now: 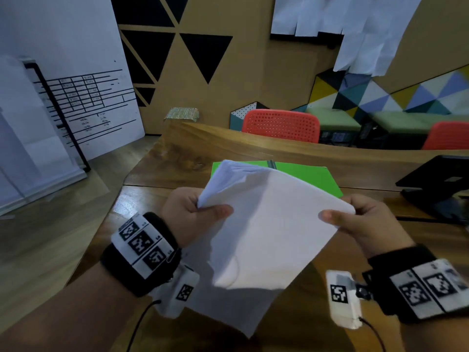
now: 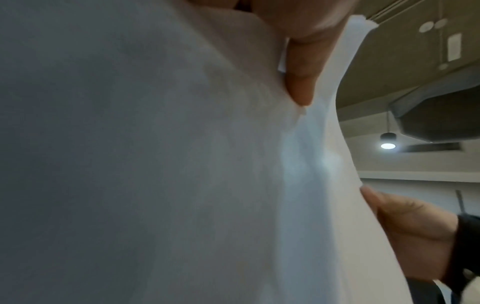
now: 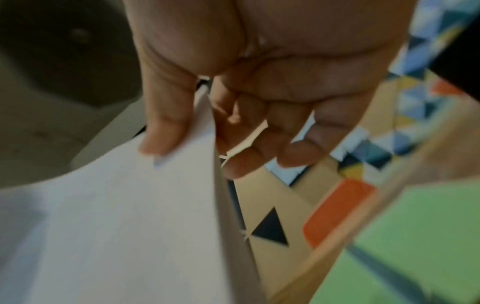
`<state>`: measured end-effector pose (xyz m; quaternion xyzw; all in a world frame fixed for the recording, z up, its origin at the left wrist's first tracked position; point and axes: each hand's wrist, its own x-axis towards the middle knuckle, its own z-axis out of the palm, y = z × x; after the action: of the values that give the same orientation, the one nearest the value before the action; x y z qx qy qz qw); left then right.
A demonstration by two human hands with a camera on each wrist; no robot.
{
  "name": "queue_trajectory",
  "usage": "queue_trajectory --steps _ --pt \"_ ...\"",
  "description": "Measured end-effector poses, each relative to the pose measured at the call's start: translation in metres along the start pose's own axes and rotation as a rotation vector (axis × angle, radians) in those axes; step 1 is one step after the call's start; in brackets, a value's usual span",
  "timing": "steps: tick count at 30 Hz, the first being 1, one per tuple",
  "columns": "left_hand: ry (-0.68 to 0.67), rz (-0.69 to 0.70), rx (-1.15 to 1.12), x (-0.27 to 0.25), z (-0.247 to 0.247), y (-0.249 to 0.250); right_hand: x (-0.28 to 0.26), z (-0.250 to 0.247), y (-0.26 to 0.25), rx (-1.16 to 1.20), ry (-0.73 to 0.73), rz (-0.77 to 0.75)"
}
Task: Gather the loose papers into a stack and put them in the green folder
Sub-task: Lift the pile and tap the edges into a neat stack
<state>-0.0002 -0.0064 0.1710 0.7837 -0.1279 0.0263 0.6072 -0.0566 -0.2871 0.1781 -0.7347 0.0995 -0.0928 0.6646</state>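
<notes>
A stack of white papers (image 1: pixel 266 224) is held in the air over the wooden table, tilted, with its far left corner fanned apart. My left hand (image 1: pixel 195 214) pinches its left edge, thumb on top. My right hand (image 1: pixel 360 222) pinches the right corner, thumb on top and fingers underneath. The green folder (image 1: pixel 312 176) lies flat on the table just behind the stack, partly hidden by it. In the left wrist view the papers (image 2: pixel 182 164) fill the frame with a finger (image 2: pixel 301 78) against them. In the right wrist view my thumb (image 3: pixel 166 123) presses the papers (image 3: pixel 116 226), and the folder (image 3: pixel 415 236) shows green below.
A black laptop stand (image 1: pixel 436 184) sits on the table at the right. Orange chairs (image 1: pixel 281 125) stand behind the table's far edge. A large white board (image 1: pixel 76 85) leans at the left over the wooden floor. The wooden table (image 1: pixel 177 158) ends at the left.
</notes>
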Motion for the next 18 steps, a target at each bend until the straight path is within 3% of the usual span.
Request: queue_trajectory --steps 2,4,8,11,15,18 --pt "0.073 -0.093 -0.058 -0.002 0.003 -0.004 -0.004 0.019 0.011 0.36 -0.063 -0.016" --pt "0.171 -0.138 -0.109 -0.006 0.008 -0.007 -0.014 0.045 0.009 0.522 -0.039 -0.069" --pt "0.334 -0.198 -0.194 -0.025 0.027 -0.014 -0.022 0.073 0.012 0.342 0.154 -0.324" --pt "0.295 -0.304 -0.21 -0.036 0.042 -0.035 -0.015 0.081 0.04 0.235 0.269 -0.25" --pt "0.235 -0.447 -0.206 -0.038 0.049 -0.06 -0.005 0.078 0.064 0.183 0.254 -0.137" --pt "0.251 -0.326 -0.166 -0.032 0.043 -0.052 0.001 0.07 0.065 0.218 0.183 -0.146"
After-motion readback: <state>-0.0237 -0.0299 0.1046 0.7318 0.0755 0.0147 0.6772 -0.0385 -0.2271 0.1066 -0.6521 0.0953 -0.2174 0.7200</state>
